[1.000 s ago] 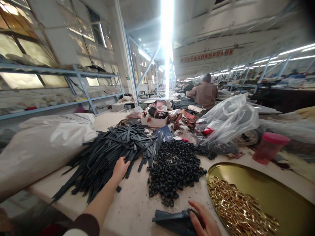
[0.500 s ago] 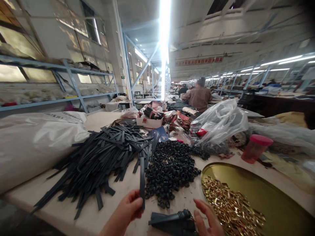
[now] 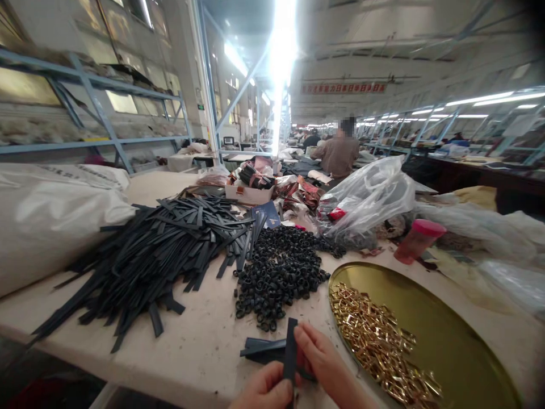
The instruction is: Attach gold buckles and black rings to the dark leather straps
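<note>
Near the bottom centre, my left hand (image 3: 268, 387) pinches the lower part of a dark strip (image 3: 290, 349) that stands upright. My right hand (image 3: 317, 355) is closed at the strip's upper right edge, its fingertips touching it. Behind both hands, a small bunch of dark strips (image 3: 261, 350) lies on the table, partly hidden. A big pile of dark strips (image 3: 162, 261) spreads at the left. Small black loops (image 3: 276, 272) are heaped in the middle. Gold metal buckles (image 3: 378, 341) lie on an oval gold tray (image 3: 451, 335) at the right.
A white sack (image 3: 55, 221) rests at the left edge. Behind the piles are a white box (image 3: 249, 194), a clear plastic bag (image 3: 374, 199) and a red jar with a pink lid (image 3: 419, 241). A person (image 3: 340, 150) is farther back, facing away.
My left hand has moved right with the strip, and my right hand has come to it from beside the small bunch. The view has shifted, with the table's contents now higher and farther left.
</note>
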Available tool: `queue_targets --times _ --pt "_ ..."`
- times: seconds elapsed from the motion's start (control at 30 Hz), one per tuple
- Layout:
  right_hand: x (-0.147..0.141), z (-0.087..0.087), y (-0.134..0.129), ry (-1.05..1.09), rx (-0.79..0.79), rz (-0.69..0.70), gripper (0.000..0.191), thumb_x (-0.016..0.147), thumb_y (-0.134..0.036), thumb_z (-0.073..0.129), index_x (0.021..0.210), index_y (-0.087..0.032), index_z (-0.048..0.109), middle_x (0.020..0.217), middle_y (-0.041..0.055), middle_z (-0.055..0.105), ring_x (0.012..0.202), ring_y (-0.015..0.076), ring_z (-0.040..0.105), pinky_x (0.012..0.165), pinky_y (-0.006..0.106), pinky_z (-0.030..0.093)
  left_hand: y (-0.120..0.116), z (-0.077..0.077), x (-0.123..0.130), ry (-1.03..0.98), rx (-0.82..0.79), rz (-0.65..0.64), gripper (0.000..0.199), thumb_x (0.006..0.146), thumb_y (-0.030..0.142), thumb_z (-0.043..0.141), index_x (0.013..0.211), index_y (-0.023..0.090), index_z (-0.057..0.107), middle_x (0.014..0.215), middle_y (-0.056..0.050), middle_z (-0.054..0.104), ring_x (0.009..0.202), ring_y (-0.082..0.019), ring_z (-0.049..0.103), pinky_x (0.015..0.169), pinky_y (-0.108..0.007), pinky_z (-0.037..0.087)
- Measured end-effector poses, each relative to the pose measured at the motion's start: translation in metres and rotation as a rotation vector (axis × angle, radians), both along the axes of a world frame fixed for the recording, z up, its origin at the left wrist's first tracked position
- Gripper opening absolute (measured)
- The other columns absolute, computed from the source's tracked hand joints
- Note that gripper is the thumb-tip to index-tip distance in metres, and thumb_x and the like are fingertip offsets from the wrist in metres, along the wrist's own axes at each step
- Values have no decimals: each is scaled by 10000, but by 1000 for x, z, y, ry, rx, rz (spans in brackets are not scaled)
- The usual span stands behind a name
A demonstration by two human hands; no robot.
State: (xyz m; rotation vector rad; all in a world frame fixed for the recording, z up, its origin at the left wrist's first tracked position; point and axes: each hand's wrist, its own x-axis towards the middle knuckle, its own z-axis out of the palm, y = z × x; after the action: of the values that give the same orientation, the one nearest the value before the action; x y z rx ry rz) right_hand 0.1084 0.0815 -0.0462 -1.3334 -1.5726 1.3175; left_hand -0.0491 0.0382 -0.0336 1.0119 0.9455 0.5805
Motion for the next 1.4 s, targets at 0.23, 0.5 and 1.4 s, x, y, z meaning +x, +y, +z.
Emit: queue_targets --times 0.23,0.5,1.4 --pt "34 -16 77 -856 419 -82 134 812 -199 438 824 -193 572 807 69 616 732 201 580 622 276 379 14 1 4 -36 -214 181 367 644 466 579 855 172 517 546 64 518 382 -36 325 439 -180 231" --pt "33 -23 80 -920 435 -46 159 812 -263 451 691 -199 532 699 54 589 671 208 552 582 281 321 24 12 13 -34 -324 254 244 606 296 496 818 175 484 481 76 531 307 -29 290 375 -179 193" --pt "35 -3 -51 678 -433 -166 258 673 -305 704 889 -177 646 801 4 659 654 99 562 673 239 450 -32 6 28 368 203 59 246 814 306 379 892 144 547 572 53 471 396 -79 425 394 -183 313"
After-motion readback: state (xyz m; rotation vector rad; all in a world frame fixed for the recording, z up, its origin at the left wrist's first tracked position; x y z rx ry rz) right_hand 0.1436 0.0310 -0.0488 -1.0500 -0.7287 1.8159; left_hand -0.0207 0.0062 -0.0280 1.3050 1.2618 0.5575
